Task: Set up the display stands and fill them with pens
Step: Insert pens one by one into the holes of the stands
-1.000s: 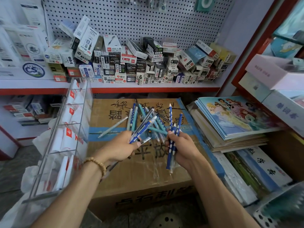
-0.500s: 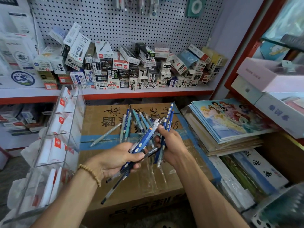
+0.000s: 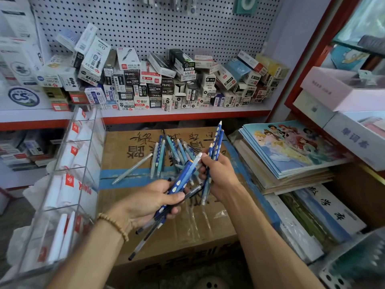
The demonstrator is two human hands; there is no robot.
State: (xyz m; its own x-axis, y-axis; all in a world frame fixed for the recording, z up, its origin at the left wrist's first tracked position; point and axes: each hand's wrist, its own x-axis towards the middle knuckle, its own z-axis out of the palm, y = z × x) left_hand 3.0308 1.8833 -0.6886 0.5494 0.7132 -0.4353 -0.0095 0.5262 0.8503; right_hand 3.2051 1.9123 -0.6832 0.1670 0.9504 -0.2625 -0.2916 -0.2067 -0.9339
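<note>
Far left, a clear display stand [image 3: 62,184] leans over the floor, its tiers holding only white and red cards, just beside a cardboard box [image 3: 177,230]. Over the box, the left hand [image 3: 150,202], a bead bracelet [image 3: 113,223] at its wrist, curls its fingers and thumb around a slanted bundle of blue dotted pens [image 3: 179,184], while a loose pile of pens [image 3: 166,157] lies on the box top behind. To the right, the right hand [image 3: 220,174] grips a few blue pens [image 3: 216,138] pointing up, with stacked books [image 3: 291,151] beyond.

pens [image 3: 166,155] on carton [image 3: 133,205] | stand [image 3: 68,170] left | books [image 3: 291,151] right
</note>
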